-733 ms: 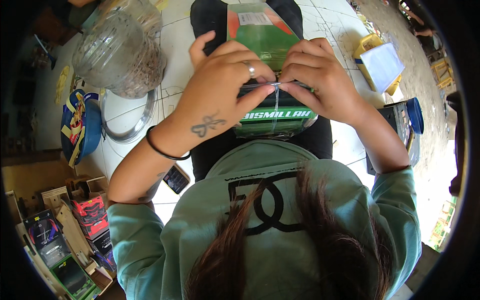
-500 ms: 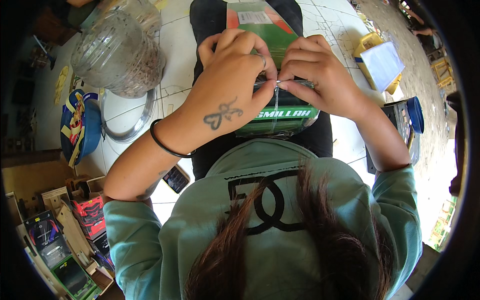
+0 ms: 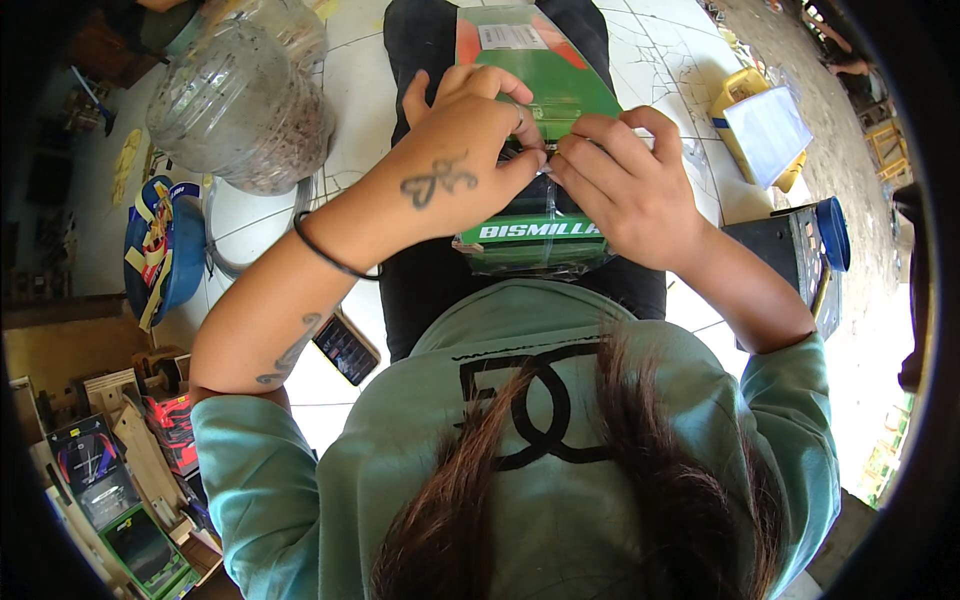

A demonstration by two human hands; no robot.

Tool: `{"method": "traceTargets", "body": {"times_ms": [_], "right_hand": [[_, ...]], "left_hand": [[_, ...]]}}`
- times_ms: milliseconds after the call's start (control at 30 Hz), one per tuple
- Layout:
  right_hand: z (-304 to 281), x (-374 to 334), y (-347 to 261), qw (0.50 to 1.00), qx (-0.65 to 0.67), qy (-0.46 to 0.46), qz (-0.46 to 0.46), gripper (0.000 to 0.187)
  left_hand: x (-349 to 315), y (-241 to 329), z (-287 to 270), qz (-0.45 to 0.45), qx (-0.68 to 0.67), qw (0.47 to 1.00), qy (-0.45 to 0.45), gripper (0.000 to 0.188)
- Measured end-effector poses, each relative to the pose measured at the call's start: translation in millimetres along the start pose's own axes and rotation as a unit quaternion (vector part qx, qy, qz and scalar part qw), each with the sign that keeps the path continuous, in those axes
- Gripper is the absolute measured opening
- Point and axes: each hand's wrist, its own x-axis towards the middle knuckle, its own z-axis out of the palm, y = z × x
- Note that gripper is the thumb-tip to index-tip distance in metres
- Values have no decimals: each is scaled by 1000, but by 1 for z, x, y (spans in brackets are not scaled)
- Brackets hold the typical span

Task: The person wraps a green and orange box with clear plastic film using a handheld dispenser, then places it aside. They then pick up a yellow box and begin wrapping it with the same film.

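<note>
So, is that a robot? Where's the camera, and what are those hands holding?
No robot here, just a person's bare left hand and right hand. A wide fisheye camera worn on the person's head looks down, so straight edges bend near the rim. The hands come together over a green box on the lap, pinching what looks like a thin clear strip. White tiles lie below, with a big see-through jar, a blue bowl and a phone at the left, and a yellow container at the right.

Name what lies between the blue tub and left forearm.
In the head view, a clear coil lies between the blue tub and left forearm, on white tiles.
</note>
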Motion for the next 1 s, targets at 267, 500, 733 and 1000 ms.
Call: {"method": "traceTargets", "body": {"times_ms": [267,500,733,1000], "right_hand": [[-1,14,16,987,146,-55,47,19],[-12,0,31,975,168,-133,65,17],[-44,4,61,910,313,-168,213,20],[2,-11,12,908,315,-61,271,9]], "left_hand": [[-11,3,12,89,62,985,135,9],[-12,-4,27,27,-26,987,159,7],[-13,-13,33,16,-109,980,166,8],[-17,-13,30,-8,-103,981,164,13]]}}
